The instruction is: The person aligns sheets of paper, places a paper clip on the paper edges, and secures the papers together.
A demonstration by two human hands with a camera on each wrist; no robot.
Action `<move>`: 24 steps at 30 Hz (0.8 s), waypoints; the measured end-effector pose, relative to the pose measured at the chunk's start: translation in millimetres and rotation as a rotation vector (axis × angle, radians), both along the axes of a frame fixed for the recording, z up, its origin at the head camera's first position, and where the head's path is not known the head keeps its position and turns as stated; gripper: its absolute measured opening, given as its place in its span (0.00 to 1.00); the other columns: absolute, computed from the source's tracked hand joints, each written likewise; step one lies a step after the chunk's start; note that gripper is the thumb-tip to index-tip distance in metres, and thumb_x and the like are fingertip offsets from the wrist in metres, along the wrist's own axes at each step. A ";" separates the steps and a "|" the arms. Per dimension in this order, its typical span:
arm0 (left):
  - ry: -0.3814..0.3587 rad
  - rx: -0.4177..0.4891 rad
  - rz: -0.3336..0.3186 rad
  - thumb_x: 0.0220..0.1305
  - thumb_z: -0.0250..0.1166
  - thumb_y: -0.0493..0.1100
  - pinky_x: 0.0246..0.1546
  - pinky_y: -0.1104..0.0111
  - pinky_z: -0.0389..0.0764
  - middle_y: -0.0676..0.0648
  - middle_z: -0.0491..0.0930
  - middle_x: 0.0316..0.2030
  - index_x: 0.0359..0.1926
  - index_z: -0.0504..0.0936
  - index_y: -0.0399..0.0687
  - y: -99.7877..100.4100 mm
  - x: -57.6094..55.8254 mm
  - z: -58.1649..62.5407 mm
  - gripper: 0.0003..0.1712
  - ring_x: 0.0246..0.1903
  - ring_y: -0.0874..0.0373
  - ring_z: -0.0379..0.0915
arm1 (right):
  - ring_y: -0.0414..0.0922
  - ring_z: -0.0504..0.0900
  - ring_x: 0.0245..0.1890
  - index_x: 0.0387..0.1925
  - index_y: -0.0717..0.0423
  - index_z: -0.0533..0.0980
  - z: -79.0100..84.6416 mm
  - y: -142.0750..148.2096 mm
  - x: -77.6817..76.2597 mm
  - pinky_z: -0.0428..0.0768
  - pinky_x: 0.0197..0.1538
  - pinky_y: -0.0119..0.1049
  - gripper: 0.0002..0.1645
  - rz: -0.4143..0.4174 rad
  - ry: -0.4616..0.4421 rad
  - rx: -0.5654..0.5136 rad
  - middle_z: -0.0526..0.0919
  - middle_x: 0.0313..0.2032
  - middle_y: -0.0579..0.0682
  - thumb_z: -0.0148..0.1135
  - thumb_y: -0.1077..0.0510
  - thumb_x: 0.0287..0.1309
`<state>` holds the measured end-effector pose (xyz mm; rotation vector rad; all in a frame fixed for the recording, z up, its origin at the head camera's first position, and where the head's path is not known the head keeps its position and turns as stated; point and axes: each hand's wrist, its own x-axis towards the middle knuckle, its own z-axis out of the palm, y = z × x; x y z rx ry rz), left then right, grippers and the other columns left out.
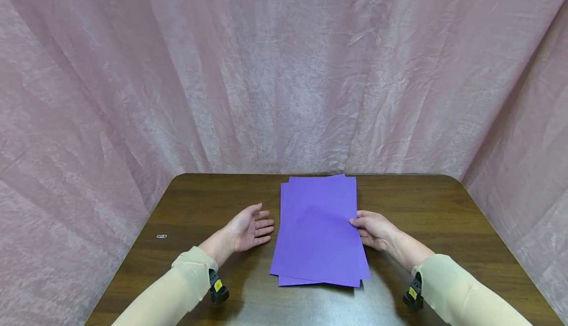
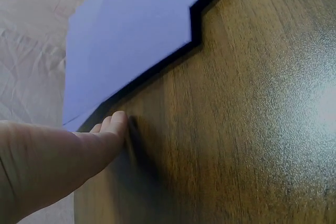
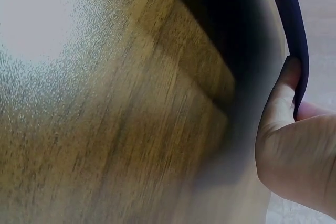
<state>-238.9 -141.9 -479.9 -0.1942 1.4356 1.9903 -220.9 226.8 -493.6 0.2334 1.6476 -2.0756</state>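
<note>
Several purple paper sheets [image 1: 317, 232] lie loosely stacked one over another, their corners out of line, near the middle of the table. My right hand [image 1: 374, 230] pinches the stack's right edge, thumb on top and fingers beneath. In the right wrist view the sheets [image 3: 295, 30] show edge-on between thumb and fingers, with a dark shadow on the wood beside them. To the left of the stack, my left hand [image 1: 250, 228] is held with its fingers extended and palm turned toward the paper, its fingertips just short of the left edge. It holds nothing.
A small white paper clip [image 1: 161, 236] lies on the left part of the brown wooden table [image 1: 213, 193]. Pink velvety curtains [image 1: 284, 69] hang behind the table's far edge and along both sides. Bright glare shows on the tabletop near the front.
</note>
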 end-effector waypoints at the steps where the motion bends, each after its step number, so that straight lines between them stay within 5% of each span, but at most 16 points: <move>1: 0.000 -0.001 0.003 0.81 0.39 0.56 0.74 0.44 0.51 0.25 0.44 0.77 0.80 0.41 0.34 0.5 0.0 -0.3 0.41 0.76 0.32 0.41 | 0.45 0.87 0.41 0.61 0.68 0.63 0.5 0.3 0.3 0.85 0.47 0.42 0.17 -0.002 -0.001 -0.005 0.86 0.39 0.51 0.49 0.69 0.74; 11: -0.009 0.020 -0.001 0.80 0.44 0.55 0.73 0.45 0.57 0.26 0.44 0.77 0.80 0.41 0.34 7.0 -0.2 -6.7 0.42 0.75 0.32 0.47 | 0.45 0.87 0.42 0.59 0.64 0.66 7.9 4.4 1.7 0.85 0.48 0.41 0.14 0.020 0.010 -0.076 0.87 0.40 0.50 0.49 0.68 0.75; 14: 0.000 0.033 -0.038 0.80 0.43 0.56 0.69 0.48 0.65 0.28 0.53 0.75 0.79 0.43 0.34 10.9 0.1 -7.1 0.41 0.71 0.35 0.58 | 0.44 0.87 0.43 0.58 0.63 0.66 10.2 3.9 2.4 0.85 0.49 0.41 0.14 0.032 0.017 -0.097 0.87 0.41 0.50 0.49 0.67 0.76; 18: -0.015 0.073 -0.076 0.81 0.45 0.57 0.51 0.58 0.79 0.41 0.77 0.56 0.69 0.62 0.41 16.4 0.7 -4.4 0.29 0.52 0.49 0.77 | 0.44 0.87 0.44 0.60 0.62 0.65 13.6 2.9 3.5 0.85 0.48 0.40 0.15 0.047 0.025 -0.109 0.87 0.41 0.49 0.48 0.67 0.76; 24: -0.050 0.166 -0.103 0.82 0.47 0.50 0.40 0.61 0.85 0.47 0.86 0.38 0.48 0.76 0.44 21.6 1.7 -0.8 0.17 0.38 0.55 0.84 | 0.45 0.87 0.43 0.61 0.63 0.65 18.2 -1.0 5.9 0.85 0.47 0.39 0.16 0.051 0.032 -0.116 0.87 0.42 0.50 0.48 0.67 0.76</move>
